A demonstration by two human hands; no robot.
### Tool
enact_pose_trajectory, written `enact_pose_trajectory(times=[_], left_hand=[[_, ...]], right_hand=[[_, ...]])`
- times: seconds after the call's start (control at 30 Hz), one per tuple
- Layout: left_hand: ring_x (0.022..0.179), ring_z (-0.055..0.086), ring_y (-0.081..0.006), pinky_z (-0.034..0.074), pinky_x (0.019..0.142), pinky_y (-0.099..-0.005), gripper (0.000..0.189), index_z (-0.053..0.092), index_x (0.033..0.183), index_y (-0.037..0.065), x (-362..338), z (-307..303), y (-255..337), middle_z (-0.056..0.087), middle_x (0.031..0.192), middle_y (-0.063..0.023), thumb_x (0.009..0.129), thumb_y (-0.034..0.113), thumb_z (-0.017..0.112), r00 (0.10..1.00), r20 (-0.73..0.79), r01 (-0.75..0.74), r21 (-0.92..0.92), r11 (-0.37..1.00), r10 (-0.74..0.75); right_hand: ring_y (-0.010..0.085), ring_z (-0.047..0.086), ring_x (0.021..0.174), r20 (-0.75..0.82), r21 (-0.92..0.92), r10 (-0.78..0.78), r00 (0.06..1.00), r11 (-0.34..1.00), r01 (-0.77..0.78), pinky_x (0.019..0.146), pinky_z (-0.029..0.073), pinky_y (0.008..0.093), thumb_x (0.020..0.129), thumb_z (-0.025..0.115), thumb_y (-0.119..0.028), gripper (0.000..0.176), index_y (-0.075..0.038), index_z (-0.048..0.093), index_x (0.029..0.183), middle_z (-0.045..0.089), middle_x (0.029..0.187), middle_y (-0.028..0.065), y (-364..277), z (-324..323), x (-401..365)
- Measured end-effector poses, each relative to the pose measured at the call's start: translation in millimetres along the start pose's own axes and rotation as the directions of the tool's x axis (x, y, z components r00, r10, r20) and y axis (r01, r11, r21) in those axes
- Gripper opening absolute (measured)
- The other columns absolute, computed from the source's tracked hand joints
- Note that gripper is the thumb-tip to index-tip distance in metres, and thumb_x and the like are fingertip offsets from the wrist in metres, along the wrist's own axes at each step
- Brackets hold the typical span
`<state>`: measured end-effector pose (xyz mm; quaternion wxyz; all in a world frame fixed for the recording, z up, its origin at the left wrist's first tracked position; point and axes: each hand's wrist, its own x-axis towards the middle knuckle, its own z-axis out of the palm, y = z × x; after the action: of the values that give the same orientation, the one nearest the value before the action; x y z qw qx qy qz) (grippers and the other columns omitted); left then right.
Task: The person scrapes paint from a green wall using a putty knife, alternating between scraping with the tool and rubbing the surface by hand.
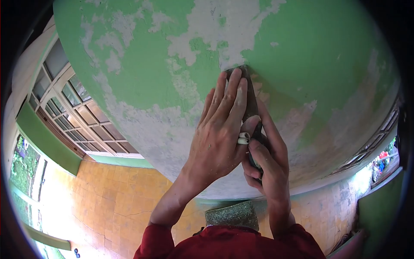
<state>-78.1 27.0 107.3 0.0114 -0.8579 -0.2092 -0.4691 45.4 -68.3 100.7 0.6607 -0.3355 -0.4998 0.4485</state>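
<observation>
My right hand (269, 162) is closed around the dark handle of a scraper (251, 101), its thumb lying along the handle. The scraper's long dark blade lies against the wall (302, 64), which has green paint with pale bare patches. My left hand (217, 138) lies over the blade, fingers stretched toward its upper edge and thumb across its lower part. Beside that thumb, between my two hands, show small white tube-like ends (243, 138); what they belong to is hidden. Part of the blade is covered by my left fingers.
Below the wall is a yellow-orange tiled floor (112, 198). A dark speckled block or mat (233, 215) lies by my body. White-framed glass doors (73, 105) stand at left, and a low green wall (379, 216) is at lower right. Daylight comes through openings on both sides.
</observation>
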Motion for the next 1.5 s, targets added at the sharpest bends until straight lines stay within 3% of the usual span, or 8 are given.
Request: enact_pose_trajectory(times=[0.13,0.33,0.87,1.03,1.27,1.37,1.43,1.5], left_hand=[[0.152,0.028,-0.0478,0.031,0.121,-0.0532,0.063,0.035,0.154,-0.009,-5,4,6,0.034,0.161,-0.0288,0.103,0.022,0.055,0.999,0.032,0.039,0.039,0.998,-0.04],[0.151,0.029,-0.0476,0.032,0.121,-0.0537,0.065,0.036,0.154,-0.009,9,-4,3,0.034,0.162,-0.0288,0.102,0.021,0.058,0.999,-0.033,-0.019,-0.003,1.0,0.019],[0.15,0.031,-0.0478,0.032,0.12,-0.0541,0.064,0.039,0.153,-0.008,21,-16,-5,0.035,0.161,-0.0282,0.1,0.021,0.059,0.994,-0.055,-0.093,0.052,0.994,0.096],[0.15,0.033,-0.0476,0.032,0.12,-0.0554,0.063,0.042,0.151,-0.009,22,-14,-7,0.037,0.16,-0.0286,0.099,0.023,0.06,0.995,-0.011,-0.1,0.024,0.995,0.1],[0.149,0.033,-0.0482,0.033,0.12,-0.0555,0.064,0.042,0.151,-0.01,12,-11,-5,0.038,0.159,-0.029,0.098,0.022,0.061,0.992,0.023,-0.122,-0.019,0.992,0.123],[0.149,0.035,-0.0479,0.033,0.12,-0.0555,0.063,0.043,0.15,-0.01,29,-22,-6,0.039,0.158,-0.0296,0.098,0.022,0.062,0.987,0.011,-0.161,0.016,0.987,0.161],[0.149,0.035,-0.0475,0.033,0.12,-0.0554,0.063,0.044,0.149,-0.01,24,-21,-9,0.04,0.158,-0.0293,0.098,0.022,0.062,0.985,0.015,-0.171,0.002,0.985,0.17],[0.148,0.036,-0.0471,0.033,0.12,-0.0553,0.063,0.044,0.149,-0.01,21,-21,-9,0.04,0.157,-0.029,0.098,0.022,0.063,0.984,0.02,-0.175,-0.018,0.984,0.176]], right_hand=[[0.0003,0.036,0.045,-0.018,-0.116,-0.061,0.998,0.992,0.058,0.036,0.028,0.018,0.1,0.039,-0.003,0.067,-0.003,0.019,0.164,0.055,0.081,0.0004,11,-3,-4],[0.0006,0.037,0.049,0.018,-0.047,0.055,0.998,0.997,-0.054,0.042,0.032,0.0197,0.101,0.042,-0.003,0.069,-0.007,0.017,0.165,0.051,0.08,-0.0017,-17,1,0],[0.0009,0.039,0.049,0.019,-0.059,-0.028,0.999,0.998,0.029,0.042,0.032,0.0195,0.102,0.043,-0.006,0.069,-0.004,0.014,0.165,0.058,0.084,0.0017,-16,13,6],[0.0009,0.035,0.044,-0.055,-0.102,-0.103,0.993,0.99,0.097,0.036,0.027,0.0185,0.1,0.04,-0.01,0.069,0.001,0.015,0.164,0.051,0.071,-0.0022,-7,18,5],[0.0009,0.034,0.044,-0.147,-0.094,-0.089,0.985,0.993,0.076,0.036,0.026,0.0186,0.102,0.039,-0.012,0.068,-0.003,0.014,0.165,0.05,0.07,-0.0025,2,25,-4],[0.0012,0.034,0.044,-0.144,-0.085,-0.075,0.987,0.994,0.064,0.036,0.026,0.0187,0.103,0.038,-0.012,0.067,-0.002,0.013,0.165,0.053,0.072,-0.0009,-8,28,-1],[0.0003,0.037,0.049,-0.061,-0.013,-0.088,0.994,0.996,0.088,0.041,0.032,0.0188,0.105,0.041,-0.01,0.068,-0.003,0.009,0.165,0.061,0.091,0.0017,-9,24,0],[0.0003,0.037,0.049,-0.045,-0.026,-0.105,0.993,0.994,0.104,0.041,0.032,0.0188,0.105,0.04,-0.01,0.068,-0.003,0.009,0.165,0.061,0.091,0.0016,-3,21,-5]])
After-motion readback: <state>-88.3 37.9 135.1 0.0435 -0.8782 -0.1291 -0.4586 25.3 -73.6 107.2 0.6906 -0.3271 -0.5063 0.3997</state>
